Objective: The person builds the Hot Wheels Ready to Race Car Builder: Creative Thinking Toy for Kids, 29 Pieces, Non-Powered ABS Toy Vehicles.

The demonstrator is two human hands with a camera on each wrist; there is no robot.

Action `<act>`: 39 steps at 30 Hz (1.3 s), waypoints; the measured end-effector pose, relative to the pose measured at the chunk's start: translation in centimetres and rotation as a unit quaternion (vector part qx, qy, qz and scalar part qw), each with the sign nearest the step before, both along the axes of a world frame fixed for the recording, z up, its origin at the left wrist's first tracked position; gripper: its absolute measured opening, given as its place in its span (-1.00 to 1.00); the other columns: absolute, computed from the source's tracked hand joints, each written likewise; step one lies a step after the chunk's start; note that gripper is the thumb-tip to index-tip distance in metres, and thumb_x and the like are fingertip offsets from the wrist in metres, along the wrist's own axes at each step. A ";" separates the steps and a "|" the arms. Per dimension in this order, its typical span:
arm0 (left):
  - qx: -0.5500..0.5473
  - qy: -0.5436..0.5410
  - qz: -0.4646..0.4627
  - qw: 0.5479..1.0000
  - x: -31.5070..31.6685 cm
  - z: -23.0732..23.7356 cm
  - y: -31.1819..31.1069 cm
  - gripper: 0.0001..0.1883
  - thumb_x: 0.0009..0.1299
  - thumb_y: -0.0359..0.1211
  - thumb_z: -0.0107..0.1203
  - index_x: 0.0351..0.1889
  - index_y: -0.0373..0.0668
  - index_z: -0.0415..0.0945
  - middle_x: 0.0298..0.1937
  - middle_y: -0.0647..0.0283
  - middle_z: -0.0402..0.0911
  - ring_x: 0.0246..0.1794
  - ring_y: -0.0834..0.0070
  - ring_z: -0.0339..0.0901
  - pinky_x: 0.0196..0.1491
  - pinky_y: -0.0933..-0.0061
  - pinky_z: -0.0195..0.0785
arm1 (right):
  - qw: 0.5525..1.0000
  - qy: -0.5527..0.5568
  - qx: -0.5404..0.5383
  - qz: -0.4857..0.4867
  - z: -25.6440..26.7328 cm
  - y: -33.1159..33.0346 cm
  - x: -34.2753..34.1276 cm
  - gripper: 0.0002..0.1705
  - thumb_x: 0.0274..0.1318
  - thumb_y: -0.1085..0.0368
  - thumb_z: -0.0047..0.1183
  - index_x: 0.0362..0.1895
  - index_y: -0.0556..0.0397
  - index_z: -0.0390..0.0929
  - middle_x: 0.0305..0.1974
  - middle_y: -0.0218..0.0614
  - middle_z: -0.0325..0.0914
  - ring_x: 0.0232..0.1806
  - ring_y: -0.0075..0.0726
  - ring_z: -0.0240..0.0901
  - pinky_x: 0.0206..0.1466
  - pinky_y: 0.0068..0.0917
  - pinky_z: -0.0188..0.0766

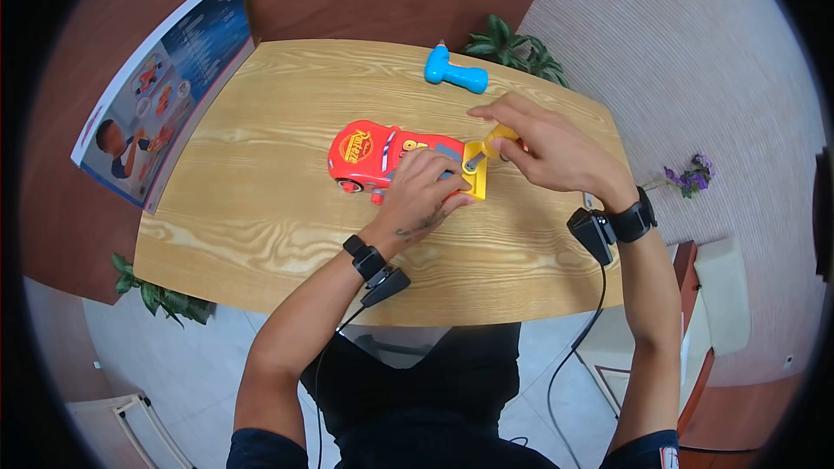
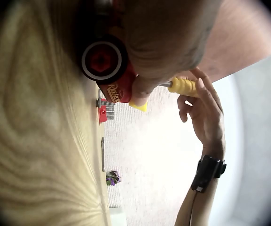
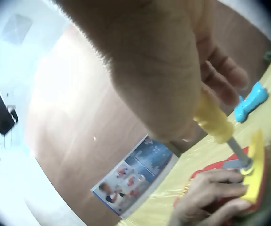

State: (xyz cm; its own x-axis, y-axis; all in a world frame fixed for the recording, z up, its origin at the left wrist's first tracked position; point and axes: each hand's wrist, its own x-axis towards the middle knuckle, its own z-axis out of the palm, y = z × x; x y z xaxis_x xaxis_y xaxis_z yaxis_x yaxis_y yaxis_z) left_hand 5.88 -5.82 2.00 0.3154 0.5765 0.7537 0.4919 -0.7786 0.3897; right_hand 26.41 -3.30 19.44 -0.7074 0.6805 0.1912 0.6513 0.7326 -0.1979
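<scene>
A red toy car (image 1: 356, 149) with a yellow spoiler (image 1: 479, 186) at its right end stands on the wooden table. My left hand (image 1: 422, 187) holds the car from the near side, its fingers over the body and its thumb by the spoiler. In my right hand (image 1: 560, 152), raised over the car's right end, is a toy screwdriver with a yellow handle (image 3: 215, 120). The screwdriver's grey shaft (image 3: 239, 151) points down, its tip at a round fitting on the spoiler. Thumb and fingers pinch the handle while some fingers extend away.
At the table's back lies a blue toy drill (image 1: 454, 74). A large printed box (image 1: 174, 91) stands along the left edge. In the left wrist view, a red holder (image 2: 102, 114) with several grey screws sits beyond the car. Leafy plants (image 1: 519, 54) adjoin the back edge.
</scene>
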 end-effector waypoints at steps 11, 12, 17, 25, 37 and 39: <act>0.009 0.002 0.003 1.000 0.0 0.0 0.0 -0.74 0.29 -0.17 0.50 -0.23 -0.08 0.70 -0.05 0.34 0.64 0.11 0.27 0.57 0.21 0.13 0.37 | 1.000 0.010 0.018 0.005 -0.5 0.3 0.1 -0.57 0.57 0.14 0.06 0.41 -0.11 0.50 -0.08 -0.02 0.64 -0.19 0.17 0.65 -0.10 0.02 0.53; 0.010 0.000 0.002 1.000 0.0 0.0 0.1 -0.74 0.29 -0.17 0.50 -0.23 -0.08 0.71 -0.05 0.34 0.64 0.11 0.27 0.57 0.20 0.13 0.37 | 1.000 0.009 0.018 0.005 -0.6 0.3 0.2 -0.57 0.57 0.14 0.06 0.41 -0.11 0.50 -0.08 -0.02 0.64 -0.19 0.17 0.65 -0.10 0.02 0.53; 0.022 0.006 -0.002 1.000 0.1 0.0 0.0 -0.74 0.29 -0.17 0.49 -0.21 -0.07 0.71 -0.05 0.35 0.65 0.11 0.27 0.57 0.19 0.13 0.38 | 0.989 -0.111 0.007 -0.102 0.8 -0.9 -1.5 -0.51 0.53 0.13 0.09 0.42 -0.02 0.48 0.00 0.12 0.65 -0.02 0.22 0.67 0.01 0.03 0.56; 0.013 0.005 0.004 1.000 0.0 -0.1 0.2 -0.74 0.29 -0.17 0.49 -0.20 -0.06 0.71 -0.03 0.36 0.65 0.11 0.27 0.57 0.19 0.12 0.38 | 0.998 -0.031 -0.039 -0.045 -0.1 -0.2 -0.9 -0.51 0.47 0.19 0.14 0.39 0.00 0.50 0.05 0.09 0.66 0.06 0.25 0.63 0.09 0.06 0.54; 0.017 0.024 0.033 0.999 -0.2 0.0 0.2 -0.75 0.33 -0.22 0.47 -0.14 -0.07 0.70 0.01 0.32 0.66 0.17 0.25 0.57 0.27 0.12 0.37 | 0.991 -0.051 0.002 -0.125 -2.2 -1.7 4.2 -0.54 0.31 0.18 0.27 0.24 0.05 0.58 -0.17 0.03 0.72 -0.09 0.24 0.67 -0.01 0.05 0.55; 0.025 0.034 0.054 0.998 -0.2 0.2 0.3 -0.79 0.36 -0.25 0.45 -0.14 -0.07 0.70 0.02 0.30 0.67 0.18 0.24 0.57 0.29 0.12 0.35 | 0.983 -0.011 -0.024 -0.181 -5.0 -2.0 6.0 -0.59 0.23 0.17 0.30 0.10 0.03 0.56 -0.29 0.03 0.71 -0.17 0.26 0.68 -0.12 0.04 0.53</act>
